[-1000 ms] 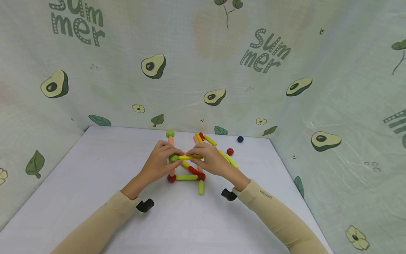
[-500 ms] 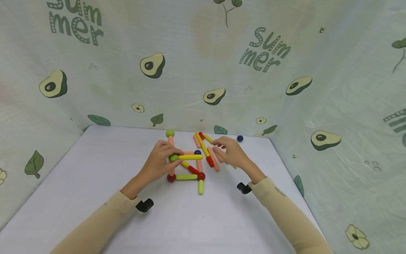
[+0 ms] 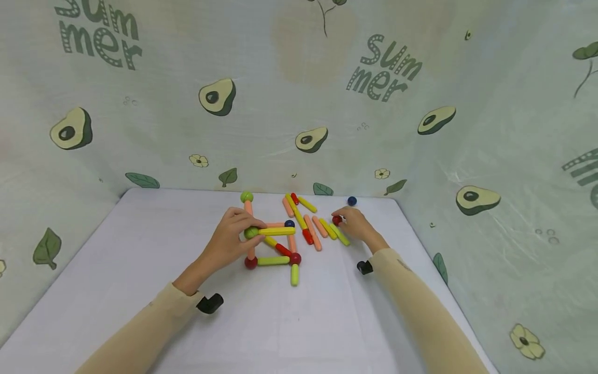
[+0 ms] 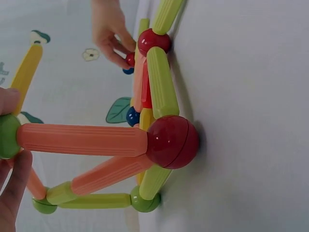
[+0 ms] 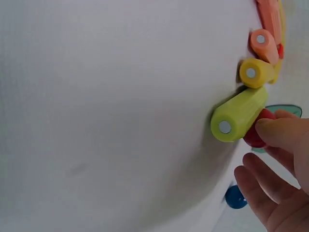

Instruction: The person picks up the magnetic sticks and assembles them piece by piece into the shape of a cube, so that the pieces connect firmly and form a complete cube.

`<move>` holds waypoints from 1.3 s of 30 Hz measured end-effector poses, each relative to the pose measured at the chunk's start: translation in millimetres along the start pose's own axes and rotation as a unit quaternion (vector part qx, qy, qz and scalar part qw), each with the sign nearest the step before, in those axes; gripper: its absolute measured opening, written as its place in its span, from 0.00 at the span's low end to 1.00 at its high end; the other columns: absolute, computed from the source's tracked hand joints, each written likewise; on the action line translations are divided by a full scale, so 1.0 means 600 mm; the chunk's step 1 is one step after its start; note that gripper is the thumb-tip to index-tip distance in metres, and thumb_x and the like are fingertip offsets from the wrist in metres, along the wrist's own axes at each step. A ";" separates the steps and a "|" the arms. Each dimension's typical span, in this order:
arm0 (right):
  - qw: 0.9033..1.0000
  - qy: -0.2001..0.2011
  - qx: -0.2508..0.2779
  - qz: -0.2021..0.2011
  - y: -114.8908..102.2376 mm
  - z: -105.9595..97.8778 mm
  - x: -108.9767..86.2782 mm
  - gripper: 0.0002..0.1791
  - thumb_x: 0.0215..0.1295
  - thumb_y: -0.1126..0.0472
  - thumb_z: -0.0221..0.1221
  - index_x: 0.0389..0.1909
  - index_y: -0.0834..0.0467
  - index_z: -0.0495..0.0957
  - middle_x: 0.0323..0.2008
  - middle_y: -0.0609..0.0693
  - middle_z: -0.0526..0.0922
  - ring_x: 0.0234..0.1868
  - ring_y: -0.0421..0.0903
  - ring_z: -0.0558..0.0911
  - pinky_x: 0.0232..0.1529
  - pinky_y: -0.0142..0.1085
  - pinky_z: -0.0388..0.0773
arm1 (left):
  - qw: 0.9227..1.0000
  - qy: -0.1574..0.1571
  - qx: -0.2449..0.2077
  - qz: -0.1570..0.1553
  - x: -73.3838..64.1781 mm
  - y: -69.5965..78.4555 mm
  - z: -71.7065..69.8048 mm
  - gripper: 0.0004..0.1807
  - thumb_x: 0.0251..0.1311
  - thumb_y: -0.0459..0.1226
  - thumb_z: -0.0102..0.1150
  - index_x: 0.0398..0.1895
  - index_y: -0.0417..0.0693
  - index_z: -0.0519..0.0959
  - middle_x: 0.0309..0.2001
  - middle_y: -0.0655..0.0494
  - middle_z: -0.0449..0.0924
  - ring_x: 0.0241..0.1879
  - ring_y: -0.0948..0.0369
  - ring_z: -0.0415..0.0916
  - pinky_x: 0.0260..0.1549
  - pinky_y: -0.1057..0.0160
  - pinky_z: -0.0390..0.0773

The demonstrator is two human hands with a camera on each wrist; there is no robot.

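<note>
In the head view my left hand [image 3: 228, 238] pinches a green ball [image 3: 250, 232] at the top of a magnetic stick-and-ball frame. A yellow stick [image 3: 277, 231] sticks out rightward from that ball. The left wrist view shows an orange stick [image 4: 84, 139] joining the held ball to a glossy red ball [image 4: 173, 141] on the table. At the right, my right hand [image 3: 357, 224] pinches a loose red ball [image 3: 336, 220] between thumb and fingers. In the right wrist view this ball lies right beside the end of a lime stick [image 5: 239, 113].
Loose orange, yellow and red sticks lie between the frame and my right hand, among them an orange stick [image 3: 312, 234]. A dark blue ball [image 3: 352, 200] rests near the table's back edge. Behind stands a printed cloth [image 3: 261, 67].
My right hand has let go of the yellow stick at the frame and moved right to the loose red ball, which it now pinches. The left hand stays on the green ball.
</note>
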State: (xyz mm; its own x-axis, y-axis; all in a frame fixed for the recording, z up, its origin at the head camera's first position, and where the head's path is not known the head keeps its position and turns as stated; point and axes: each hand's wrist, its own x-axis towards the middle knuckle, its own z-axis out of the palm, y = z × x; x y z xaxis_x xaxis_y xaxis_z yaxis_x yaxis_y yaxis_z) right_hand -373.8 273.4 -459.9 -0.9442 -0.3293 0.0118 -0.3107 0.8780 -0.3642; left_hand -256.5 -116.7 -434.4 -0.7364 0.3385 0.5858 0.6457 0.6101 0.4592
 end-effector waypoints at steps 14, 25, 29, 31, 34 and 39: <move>0.999 0.031 -0.013 0.002 0.005 0.007 0.003 0.16 0.72 0.68 0.66 0.58 0.62 0.85 0.52 0.59 0.86 0.50 0.55 0.80 0.59 0.52 0.80 | 1.000 -0.003 -0.020 0.008 -0.008 -0.019 -0.020 0.15 0.58 0.37 0.81 0.48 0.53 0.90 0.44 0.62 0.87 0.56 0.56 0.69 0.52 0.50 0.76; 0.997 0.068 0.023 -0.018 -0.026 -0.005 -0.017 0.18 0.73 0.66 0.67 0.62 0.61 0.84 0.57 0.58 0.86 0.51 0.54 0.82 0.58 0.48 0.84 | 1.000 -0.005 -0.021 0.009 -0.006 -0.020 -0.014 0.15 0.58 0.37 0.80 0.49 0.53 0.90 0.45 0.61 0.87 0.57 0.56 0.68 0.53 0.49 0.76; 0.995 0.071 0.063 -0.040 -0.060 -0.010 -0.033 0.20 0.71 0.65 0.69 0.62 0.60 0.83 0.56 0.56 0.85 0.49 0.52 0.83 0.55 0.46 0.85 | 1.000 -0.005 -0.019 0.010 -0.005 -0.017 -0.013 0.15 0.58 0.37 0.81 0.49 0.53 0.90 0.45 0.61 0.88 0.57 0.56 0.68 0.53 0.50 0.76; 0.992 0.072 0.085 -0.064 -0.080 -0.012 -0.043 0.20 0.70 0.64 0.70 0.62 0.59 0.83 0.56 0.56 0.86 0.49 0.51 0.85 0.54 0.44 0.86 | 1.000 -0.005 -0.016 0.010 -0.005 -0.017 -0.012 0.15 0.58 0.37 0.80 0.49 0.53 0.90 0.45 0.61 0.87 0.57 0.56 0.68 0.53 0.49 0.76; 0.985 0.073 0.114 -0.110 -0.112 -0.016 -0.060 0.21 0.69 0.64 0.71 0.61 0.59 0.84 0.56 0.54 0.86 0.48 0.49 0.86 0.52 0.42 0.87 | 1.000 -0.005 -0.012 0.011 -0.003 -0.016 -0.010 0.15 0.59 0.37 0.80 0.49 0.53 0.90 0.44 0.61 0.87 0.57 0.55 0.68 0.53 0.49 0.76; 0.969 0.067 0.155 -0.180 -0.167 -0.024 -0.085 0.20 0.68 0.64 0.72 0.60 0.60 0.84 0.52 0.51 0.87 0.46 0.46 0.87 0.50 0.41 0.87 | 1.000 -0.008 -0.015 0.008 -0.001 -0.013 -0.009 0.15 0.59 0.38 0.80 0.49 0.52 0.90 0.43 0.60 0.86 0.57 0.55 0.68 0.53 0.49 0.76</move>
State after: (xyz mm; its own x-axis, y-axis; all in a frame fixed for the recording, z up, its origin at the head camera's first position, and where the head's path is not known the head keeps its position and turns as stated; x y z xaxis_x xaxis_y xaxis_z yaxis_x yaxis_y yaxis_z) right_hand -296.3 207.3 -410.9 -0.7929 -0.5290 0.3026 -0.5943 0.5616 -0.5756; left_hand -260.0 -125.7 -435.1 -0.7289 0.3589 0.5831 0.6630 0.5824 0.4703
